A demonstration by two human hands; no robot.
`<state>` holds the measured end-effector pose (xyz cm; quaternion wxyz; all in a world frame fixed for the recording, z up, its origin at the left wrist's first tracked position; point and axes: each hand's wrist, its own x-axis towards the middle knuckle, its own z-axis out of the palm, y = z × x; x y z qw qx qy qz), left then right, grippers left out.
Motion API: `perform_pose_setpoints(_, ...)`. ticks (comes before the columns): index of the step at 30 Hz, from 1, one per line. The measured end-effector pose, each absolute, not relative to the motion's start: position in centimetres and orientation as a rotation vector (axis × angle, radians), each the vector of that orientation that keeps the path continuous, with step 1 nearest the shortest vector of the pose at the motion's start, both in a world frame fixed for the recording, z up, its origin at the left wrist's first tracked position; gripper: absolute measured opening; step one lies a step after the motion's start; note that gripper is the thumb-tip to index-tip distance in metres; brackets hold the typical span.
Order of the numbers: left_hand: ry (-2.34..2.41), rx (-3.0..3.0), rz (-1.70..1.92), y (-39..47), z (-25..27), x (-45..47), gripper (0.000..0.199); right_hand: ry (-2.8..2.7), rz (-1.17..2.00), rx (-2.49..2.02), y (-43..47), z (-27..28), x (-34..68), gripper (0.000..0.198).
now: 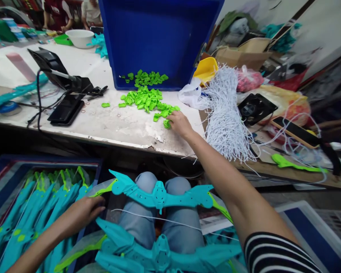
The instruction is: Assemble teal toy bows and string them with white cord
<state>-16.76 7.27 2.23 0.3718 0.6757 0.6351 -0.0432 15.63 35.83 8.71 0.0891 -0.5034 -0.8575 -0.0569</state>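
At the left, a blue crate [51,157] holds a row of teal bows [31,212]. Beside it, the left hand [88,210] has its fingers curled at the lime limb [105,188] of 1 lap bow [159,195]; whether they grip, I cannot tell. That bow spans the 2 knees [146,182], long axis left to right. Beyond, lime pieces [147,99] lie heaped on the tabletop [116,129]. The right hand [182,123], nearer them, touches 1 lime clip [167,123] left of its fingertips, pinched or not, I cannot tell.

1 head-worn view from above blue-denim knees [146,182], facing forward and down, bare left hand [91,209] near, bare right hand [179,123] farther off, long white worktop [113,129] beyond
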Motion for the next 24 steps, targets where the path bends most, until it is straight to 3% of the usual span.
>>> perform_pose_setpoints(7, 1.71, 1.808, 0.231, 9.7, 7.7, -13.2, 0.041, -2.523, -0.242, -1.857, 30.4, 8.1, 17.9, 0.026)
perform_pose_setpoints(11, 1.455, 1.824, 0.331, 11.8, 8.5, -7.5, 0.032, -2.463, 0.024, -1.924, 30.5, 7.9, 18.5, 0.017)
perform_pose_setpoints(15, 1.333, 1.961, 0.345, 12.4, 5.9, -3.8, 0.027, -2.392, 0.452, -1.734, 31.6, 7.9, 19.8, 0.037)
perform_pose_setpoints(17, 1.286, 2.077, 0.299, 12.2, 4.2, -2.8, 0.044, -2.382, 0.492, -1.651, 31.7, 7.7, 20.4, 0.042)
perform_pose_setpoints(20, 1.263, 2.187, 0.186, 11.8, 2.3, -1.6, 0.073, -2.423, 0.314, -1.618, 31.0, 7.3, 20.5, 0.025)
perform_pose_setpoints(22, 1.296, 2.189, 0.142, 11.7, 1.7, -0.8, 0.079, -2.397, 0.188, -1.687, 30.2, 7.1, 20.0, 0.015)
perform_pose_setpoints(24, 1.317, 2.147, 0.124, 11.9, 1.5, -0.2, 0.083, -2.344, 0.142, -1.77, 29.3, 7.0, 19.4, 0.023)
